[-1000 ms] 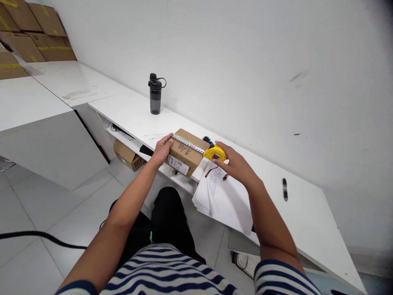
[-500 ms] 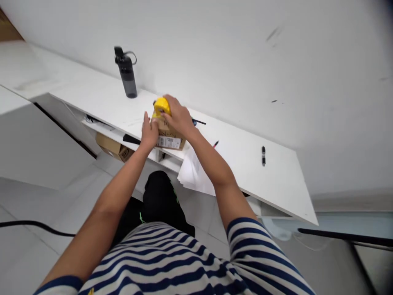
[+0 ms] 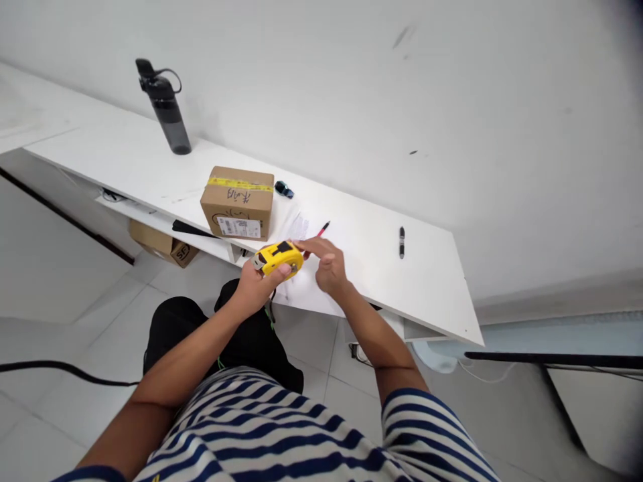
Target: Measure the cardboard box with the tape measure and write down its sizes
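left hand (image 3: 256,289) clasping yellow tape measure (image 3: 280,258), right hand (image 3: 330,269) loosely spread beside it, carton (image 3: 236,204) on desk (image 3: 429,281)

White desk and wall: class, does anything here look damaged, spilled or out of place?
Yes, the wall is marked: a grey smudge high up and a small dark mark lower down stand out against the white. No spill shows on the desk.

A white wall (image 3: 321,100), dotted with dark scuffs (image 3: 403,36), rises along the back edge of a long white desk (image 3: 426,284). An open shelf (image 3: 140,213) runs beneath the desk's front edge. The tiled floor (image 3: 110,335) is pale grey under soft, even light.
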A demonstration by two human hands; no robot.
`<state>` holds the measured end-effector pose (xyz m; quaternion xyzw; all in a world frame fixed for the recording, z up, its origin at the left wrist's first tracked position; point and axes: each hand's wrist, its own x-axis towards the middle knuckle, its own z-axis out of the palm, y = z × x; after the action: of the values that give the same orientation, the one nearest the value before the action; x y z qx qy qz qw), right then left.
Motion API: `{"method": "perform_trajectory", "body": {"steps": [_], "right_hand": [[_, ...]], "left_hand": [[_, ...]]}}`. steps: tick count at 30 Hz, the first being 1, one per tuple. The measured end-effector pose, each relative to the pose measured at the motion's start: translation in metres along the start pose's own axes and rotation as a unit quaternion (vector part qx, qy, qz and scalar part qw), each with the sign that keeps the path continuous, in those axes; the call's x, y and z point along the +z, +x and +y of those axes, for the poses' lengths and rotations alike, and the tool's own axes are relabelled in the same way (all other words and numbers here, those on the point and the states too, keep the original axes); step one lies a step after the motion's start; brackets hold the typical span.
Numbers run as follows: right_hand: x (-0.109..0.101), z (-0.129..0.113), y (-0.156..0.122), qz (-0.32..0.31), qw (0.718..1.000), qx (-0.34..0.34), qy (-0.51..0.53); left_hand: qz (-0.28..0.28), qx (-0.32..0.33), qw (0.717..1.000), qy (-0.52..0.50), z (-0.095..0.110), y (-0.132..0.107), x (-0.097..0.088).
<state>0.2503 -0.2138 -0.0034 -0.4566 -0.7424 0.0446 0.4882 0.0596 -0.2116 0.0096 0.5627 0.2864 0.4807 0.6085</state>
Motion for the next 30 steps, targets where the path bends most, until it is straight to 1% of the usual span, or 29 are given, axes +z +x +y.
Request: {"method": "perform_trajectory", "body": {"steps": [1, 2, 3, 4, 5, 6, 8, 9, 11, 12, 13, 14, 15, 16, 17, 18, 19, 21, 24, 25, 26, 28, 30], "right_hand": [[-0.009, 0.018, 0.003, 0.007, 0.998, 0.024, -0.062], [-0.018, 0.037, 0.009, 0.001, 0.987, 0.073, -0.144], [-0.025, 0.056, 0.016, -0.029, 0.965, 0.134, -0.225], [-0.03, 0.073, 0.024, -0.102, 0.935, 0.179, -0.29], [-0.033, 0.088, 0.031, -0.193, 0.901, 0.196, -0.335], [-0.034, 0.099, 0.038, -0.268, 0.874, 0.198, -0.354], [-0.033, 0.113, 0.048, -0.329, 0.859, 0.187, -0.346], [-0.032, 0.115, 0.051, -0.335, 0.862, 0.182, -0.336], [-0.028, 0.114, 0.05, -0.324, 0.868, 0.184, -0.329], [-0.025, 0.111, 0.047, -0.304, 0.874, 0.193, -0.326], [-0.021, 0.107, 0.043, -0.262, 0.89, 0.212, -0.307], [-0.015, 0.104, 0.038, -0.203, 0.912, 0.237, -0.267], [-0.009, 0.101, 0.033, -0.116, 0.936, 0.271, -0.194], [-0.002, 0.098, 0.027, -0.027, 0.948, 0.3, -0.098], [0.004, 0.097, 0.022, 0.038, 0.946, 0.322, -0.013], [0.01, 0.096, 0.017, 0.07, 0.939, 0.336, 0.036], [0.015, 0.097, 0.013, 0.082, 0.932, 0.346, 0.066], [0.021, 0.1, 0.008, 0.074, 0.922, 0.367, 0.104], [0.021, 0.103, 0.005, 0.05, 0.895, 0.399, 0.194], [0.02, 0.103, 0.005, 0.041, 0.889, 0.406, 0.206], [0.019, 0.102, 0.005, 0.032, 0.889, 0.411, 0.202], [0.017, 0.1, 0.006, 0.021, 0.892, 0.421, 0.16], [0.016, 0.096, 0.006, 0.019, 0.891, 0.434, 0.131]], "left_hand": [[-0.004, -0.014, 1.0, 0.024, -0.005, 0.004, 0.0], [-0.01, -0.017, 0.998, 0.059, -0.01, 0.01, -0.003], [-0.014, -0.012, 0.994, 0.105, -0.014, 0.018, -0.006], [-0.014, -0.002, 0.987, 0.157, -0.017, 0.028, -0.01], [-0.017, 0.007, 0.977, 0.212, -0.02, 0.038, -0.014], [-0.022, 0.01, 0.968, 0.251, -0.023, 0.05, -0.018], [-0.045, -0.011, 0.96, 0.276, -0.028, 0.072, -0.022], [-0.059, -0.029, 0.961, 0.268, -0.031, 0.082, -0.022], [-0.074, -0.065, 0.966, 0.24, -0.039, 0.098, -0.02], [-0.076, -0.079, 0.968, 0.227, -0.043, 0.104, -0.019], [-0.078, -0.09, 0.97, 0.214, -0.048, 0.108, -0.018], [-0.084, -0.1, 0.97, 0.203, -0.053, 0.112, -0.017], [-0.094, -0.11, 0.97, 0.196, -0.057, 0.114, -0.018], [-0.109, -0.118, 0.969, 0.189, -0.062, 0.116, -0.018], [-0.125, -0.123, 0.968, 0.181, -0.066, 0.118, -0.02], [-0.136, -0.126, 0.968, 0.168, -0.07, 0.12, -0.022], [-0.14, -0.129, 0.97, 0.151, -0.073, 0.121, -0.025], [-0.136, -0.142, 0.975, 0.104, -0.08, 0.124, -0.03], [-0.13, -0.171, 0.976, 0.023, -0.088, 0.128, -0.037], [-0.128, -0.175, 0.976, -0.003, -0.09, 0.129, -0.039], [-0.124, -0.176, 0.976, -0.027, -0.091, 0.129, -0.04], [-0.114, -0.17, 0.977, -0.068, -0.092, 0.13, -0.04], [-0.111, -0.166, 0.976, -0.092, -0.091, 0.13, -0.039]]}}
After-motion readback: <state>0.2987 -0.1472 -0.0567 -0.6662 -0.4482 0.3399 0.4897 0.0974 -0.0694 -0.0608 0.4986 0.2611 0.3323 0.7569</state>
